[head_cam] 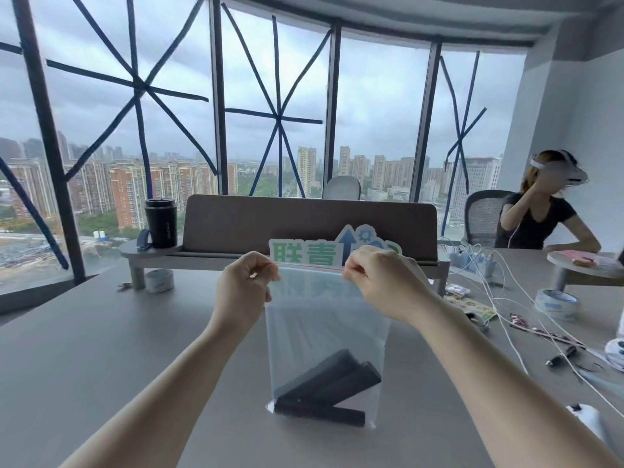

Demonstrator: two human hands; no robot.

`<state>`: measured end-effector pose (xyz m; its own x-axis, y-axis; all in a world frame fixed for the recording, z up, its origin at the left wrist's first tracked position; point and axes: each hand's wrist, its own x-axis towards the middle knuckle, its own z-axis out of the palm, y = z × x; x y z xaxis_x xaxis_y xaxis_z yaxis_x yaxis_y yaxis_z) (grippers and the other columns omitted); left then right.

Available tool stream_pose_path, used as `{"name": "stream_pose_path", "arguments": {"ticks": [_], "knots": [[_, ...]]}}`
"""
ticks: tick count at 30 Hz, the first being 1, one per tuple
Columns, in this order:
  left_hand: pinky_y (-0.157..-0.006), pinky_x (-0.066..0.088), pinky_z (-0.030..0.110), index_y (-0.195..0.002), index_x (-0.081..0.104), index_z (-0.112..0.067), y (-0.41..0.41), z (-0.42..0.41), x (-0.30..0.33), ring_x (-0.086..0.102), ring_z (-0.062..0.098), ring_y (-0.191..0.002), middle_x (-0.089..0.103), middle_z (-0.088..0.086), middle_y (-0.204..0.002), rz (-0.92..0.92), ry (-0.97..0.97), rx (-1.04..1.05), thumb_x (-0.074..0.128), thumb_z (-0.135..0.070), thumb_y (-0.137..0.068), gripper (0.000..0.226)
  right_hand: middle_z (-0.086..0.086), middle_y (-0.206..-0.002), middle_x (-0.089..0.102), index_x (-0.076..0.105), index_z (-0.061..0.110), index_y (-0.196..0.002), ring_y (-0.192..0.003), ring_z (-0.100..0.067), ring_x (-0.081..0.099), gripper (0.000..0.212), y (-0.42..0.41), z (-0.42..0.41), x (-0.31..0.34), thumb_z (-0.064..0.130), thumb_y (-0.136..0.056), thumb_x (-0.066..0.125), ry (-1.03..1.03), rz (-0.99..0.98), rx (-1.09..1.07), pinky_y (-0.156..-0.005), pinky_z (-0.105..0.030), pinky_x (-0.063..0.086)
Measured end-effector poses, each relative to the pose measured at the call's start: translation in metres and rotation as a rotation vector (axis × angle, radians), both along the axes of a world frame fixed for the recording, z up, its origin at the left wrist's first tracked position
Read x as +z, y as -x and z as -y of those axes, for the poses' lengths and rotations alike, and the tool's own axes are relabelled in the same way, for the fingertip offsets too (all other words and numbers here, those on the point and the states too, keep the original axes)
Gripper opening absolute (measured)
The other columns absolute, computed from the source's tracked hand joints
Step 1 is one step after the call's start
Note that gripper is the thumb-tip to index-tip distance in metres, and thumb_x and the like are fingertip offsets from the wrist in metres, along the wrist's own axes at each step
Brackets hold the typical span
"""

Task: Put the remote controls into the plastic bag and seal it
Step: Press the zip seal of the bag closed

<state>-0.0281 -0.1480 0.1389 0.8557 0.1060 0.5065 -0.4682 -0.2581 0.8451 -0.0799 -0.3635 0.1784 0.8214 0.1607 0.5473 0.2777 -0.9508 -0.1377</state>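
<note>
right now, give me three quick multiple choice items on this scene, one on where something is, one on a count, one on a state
1. Where are the remote controls?
A. at the bottom of the plastic bag
B. beside the black cup
C. in the right hand

2. How many dark remotes show through the plastic bag?
A. one
B. three
C. five

3. How is the bag held?
A. lying flat, untouched
B. upright, its top edge pinched by both hands
C. dangling from one hand

Answers:
1 A, the remotes lie slanted in the bag's bottom.
2 B, three dark bars are visible there.
3 B, the left hand and right hand each pinch the top strip, and the bag's bottom appears to rest on the table.
</note>
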Motion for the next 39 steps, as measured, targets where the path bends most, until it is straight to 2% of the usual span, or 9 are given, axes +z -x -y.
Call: {"name": "stream_pose_path", "arguments": {"ticks": [3,7,13,16,23,28,31,35,39], "knots": [[-0.048,0.04,0.027,-0.065,0.062,-0.013,-0.006,-0.01,0.01,0.049,0.013,-0.04,0.065,0.002,-0.059,0.046,0.036,0.041,0.059,-0.006,-0.082,0.019,0.012,-0.089,0.056,0.063,0.019,-0.087,-0.086,-0.02,0.058,0.018,-0.001,0.008,-0.002,0.03,-0.096,0.053,-0.013,-0.016,-0.009,-0.072,-0.032,0.041],[-0.044,0.041,0.027,-0.067,0.062,-0.007,-0.016,-0.034,0.016,0.051,0.016,-0.044,0.068,0.02,-0.072,0.053,0.065,0.055,0.06,-0.003,-0.083,0.017,0.009,-0.094,0.06,0.062,0.02,-0.09,-0.086,-0.021,0.057,0.017,0.001,0.011,-0.006,0.029,-0.098,0.05,-0.052,-0.027,-0.002,-0.076,-0.036,0.047],[-0.037,0.043,0.023,-0.072,0.062,-0.003,-0.02,-0.064,0.006,0.054,0.01,-0.043,0.068,0.006,-0.07,0.048,0.077,0.101,0.059,-0.003,-0.086,0.014,0.005,-0.1,0.061,0.056,0.02,-0.091,-0.087,-0.023,0.058,0.021,-0.003,-0.014,-0.006,0.033,-0.101,0.043,0.039,-0.068,0.021,-0.079,-0.04,0.048],[-0.038,0.047,0.023,-0.075,0.061,-0.001,-0.028,-0.082,0.004,0.057,0.009,-0.044,0.067,0.007,-0.073,0.02,0.114,0.086,0.059,-0.004,-0.087,0.013,0.006,-0.096,0.06,0.056,0.019,-0.089,-0.086,-0.025,0.06,0.022,-0.013,-0.028,-0.006,0.034,-0.1,0.045,0.037,-0.043,0.047,-0.079,-0.042,0.05],[-0.051,0.058,0.024,-0.074,0.061,-0.009,-0.105,-0.144,-0.001,0.068,0.015,-0.054,0.065,0.013,-0.078,-0.167,0.247,0.022,0.059,-0.006,-0.088,0.015,-0.001,-0.089,0.067,0.058,0.012,-0.082,-0.078,-0.027,0.061,0.023,-0.127,-0.093,-0.009,0.026,-0.099,0.05,-0.087,0.016,0.097,-0.065,-0.036,0.049],[-0.059,0.059,0.026,-0.074,0.062,-0.009,-0.16,-0.191,0.021,0.065,0.007,-0.049,0.068,0.006,-0.064,-0.132,0.312,0.091,0.061,-0.004,-0.088,0.015,0.0,-0.08,0.065,0.056,0.014,-0.08,-0.07,-0.029,0.06,0.023,-0.193,-0.148,-0.004,0.028,-0.098,0.052,-0.133,0.07,0.082,-0.058,-0.033,0.042],[-0.066,0.059,0.025,-0.075,0.063,-0.01,-0.176,-0.223,0.015,0.067,0.009,-0.056,0.068,0.008,-0.072,-0.147,0.344,0.105,0.064,-0.005,-0.086,0.012,-0.002,-0.081,0.068,0.06,0.01,-0.08,-0.072,-0.027,0.061,0.023,-0.206,-0.176,-0.015,0.026,-0.096,0.055,-0.174,0.096,0.162,-0.06,-0.035,0.05],[-0.076,0.059,0.032,-0.076,0.066,-0.008,-0.178,-0.26,-0.03,0.068,0.019,-0.067,0.071,0.006,-0.068,-0.235,0.374,0.112,0.064,-0.003,-0.085,0.011,0.004,-0.073,0.065,0.064,0.014,-0.078,-0.071,-0.024,0.062,0.019,-0.199,-0.204,-0.054,0.027,-0.091,0.06,-0.229,-0.004,0.26,-0.06,-0.036,0.051],[-0.071,0.06,0.023,-0.079,0.064,-0.003,-0.154,-0.28,-0.081,0.066,0.02,-0.067,0.064,0.016,-0.077,-0.311,0.43,0.106,0.061,-0.001,-0.087,0.009,0.0,-0.075,0.071,0.069,0.015,-0.078,-0.073,-0.023,0.063,0.017,-0.177,-0.22,-0.095,0.028,-0.089,0.065,-0.263,-0.21,0.335,-0.066,-0.035,0.052]]}}
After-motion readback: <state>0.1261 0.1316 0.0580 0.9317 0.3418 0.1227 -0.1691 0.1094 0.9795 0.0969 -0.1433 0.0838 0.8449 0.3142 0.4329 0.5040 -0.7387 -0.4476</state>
